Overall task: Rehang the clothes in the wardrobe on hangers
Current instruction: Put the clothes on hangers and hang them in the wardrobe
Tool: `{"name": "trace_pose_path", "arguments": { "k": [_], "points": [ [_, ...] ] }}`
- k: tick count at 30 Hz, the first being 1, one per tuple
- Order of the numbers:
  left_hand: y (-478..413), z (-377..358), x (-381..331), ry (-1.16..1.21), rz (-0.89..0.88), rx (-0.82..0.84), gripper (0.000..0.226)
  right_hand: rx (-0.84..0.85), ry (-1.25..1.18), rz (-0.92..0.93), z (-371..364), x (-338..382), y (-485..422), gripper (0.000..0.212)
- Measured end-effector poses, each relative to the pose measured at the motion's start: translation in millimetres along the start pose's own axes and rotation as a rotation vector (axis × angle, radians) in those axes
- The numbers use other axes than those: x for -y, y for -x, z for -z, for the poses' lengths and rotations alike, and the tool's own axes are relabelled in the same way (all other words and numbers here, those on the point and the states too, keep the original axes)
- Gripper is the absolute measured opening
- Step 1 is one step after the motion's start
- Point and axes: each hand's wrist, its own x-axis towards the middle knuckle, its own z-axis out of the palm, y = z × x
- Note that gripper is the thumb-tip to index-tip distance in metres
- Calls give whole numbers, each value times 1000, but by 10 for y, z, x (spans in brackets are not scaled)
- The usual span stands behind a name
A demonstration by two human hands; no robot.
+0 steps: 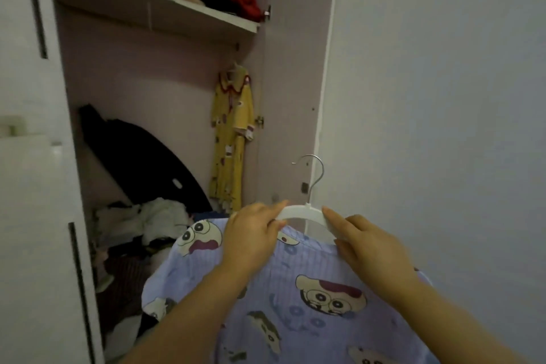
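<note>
A light blue garment (310,298) printed with cartoon faces hangs in front of me on a white hanger (304,213) with a metal hook. My left hand (254,236) grips the hanger's left shoulder together with the cloth. My right hand (366,242) pinches the hanger's right shoulder at the collar. Inside the open wardrobe a yellow patterned dress (233,139) hangs on a hanger at the right side.
The wardrobe's upper shelf (153,9) holds a heap of dark, beige and red clothes. A pile of loose clothes (141,233) and a dark curved item (141,156) fill the bottom. A white door (38,156) stands at the left, a plain wall (443,97) at the right.
</note>
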Motion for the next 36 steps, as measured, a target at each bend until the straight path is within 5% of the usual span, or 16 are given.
{"name": "trace_pose_path", "arguments": {
  "k": [12,36],
  "points": [
    [-1105,-13,1406,-356,159,-39,37,-73,-161,167,-1022,167,-1999,52],
    [-4112,-1098,4365,-264,193,-154,33,-302,-158,233,-2862,-123,-5885,43]
  ]
}}
